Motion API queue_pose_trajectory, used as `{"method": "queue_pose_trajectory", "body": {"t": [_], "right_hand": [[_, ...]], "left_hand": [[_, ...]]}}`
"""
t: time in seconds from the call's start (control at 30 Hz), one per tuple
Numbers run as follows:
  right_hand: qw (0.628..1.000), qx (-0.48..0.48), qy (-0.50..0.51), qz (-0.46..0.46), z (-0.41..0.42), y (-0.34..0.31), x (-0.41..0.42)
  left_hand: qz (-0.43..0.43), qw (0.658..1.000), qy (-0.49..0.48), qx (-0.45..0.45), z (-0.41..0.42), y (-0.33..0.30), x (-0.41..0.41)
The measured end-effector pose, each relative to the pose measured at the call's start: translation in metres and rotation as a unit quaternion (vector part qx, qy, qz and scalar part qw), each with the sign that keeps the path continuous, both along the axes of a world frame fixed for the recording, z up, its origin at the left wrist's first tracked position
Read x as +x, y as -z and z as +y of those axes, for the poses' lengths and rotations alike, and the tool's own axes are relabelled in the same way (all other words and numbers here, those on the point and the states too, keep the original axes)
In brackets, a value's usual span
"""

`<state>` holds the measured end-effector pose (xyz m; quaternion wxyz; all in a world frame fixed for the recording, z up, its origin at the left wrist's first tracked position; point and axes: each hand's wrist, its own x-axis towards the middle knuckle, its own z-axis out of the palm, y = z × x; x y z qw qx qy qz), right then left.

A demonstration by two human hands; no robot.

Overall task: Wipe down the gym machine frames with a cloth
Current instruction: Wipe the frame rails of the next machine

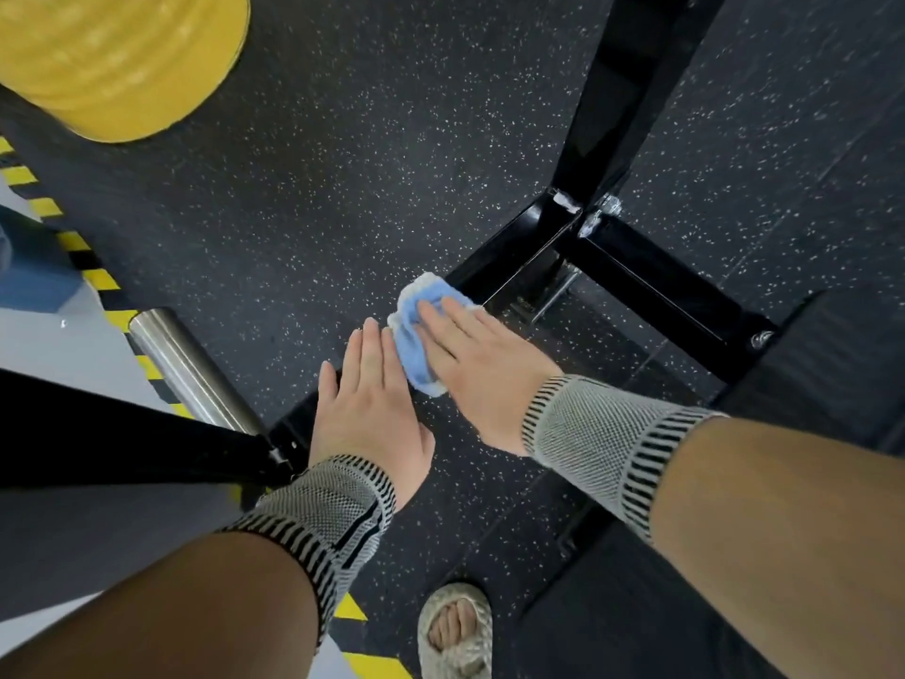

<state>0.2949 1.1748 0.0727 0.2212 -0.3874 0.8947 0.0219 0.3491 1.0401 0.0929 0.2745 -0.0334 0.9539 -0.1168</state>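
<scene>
A black steel machine frame (631, 267) stands on the speckled rubber floor, with a low base bar running from the upright's foot toward me. A light blue cloth (416, 335) lies on that low bar. My right hand (482, 367) presses flat on the cloth, fingers straight. Just left of the cloth, my left hand (367, 399) rests with straight fingers on the same bar. Both wrists wear grey knit bands.
A stack of yellow weight plates (117, 56) hangs at the top left. A chrome sleeve (188, 367) and a black bar (122, 433) cross at the left. Yellow-black hazard tape (88, 262) edges the floor. My sandalled foot (455, 629) is at the bottom.
</scene>
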Motion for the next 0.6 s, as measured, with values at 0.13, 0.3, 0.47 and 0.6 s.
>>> {"method": "queue_pose_trajectory", "body": {"t": [0.13, 0.3, 0.47, 0.6], "right_hand": [[0.997, 0.044, 0.069, 0.003, 0.027, 0.008, -0.043], [0.998, 0.039, 0.011, 0.051, -0.003, 0.009, -0.010], [0.999, 0.034, 0.036, 0.021, 0.022, 0.011, -0.030], [0.990, 0.039, 0.138, 0.007, 0.013, 0.013, -0.037]], "left_hand": [[0.003, 1.000, -0.002, 0.016, 0.002, 0.000, 0.004], [0.002, 1.000, -0.005, 0.008, 0.001, 0.003, 0.004], [0.006, 1.000, -0.004, 0.013, 0.002, 0.002, 0.004], [0.012, 1.000, -0.002, 0.011, 0.002, 0.004, 0.005]]}}
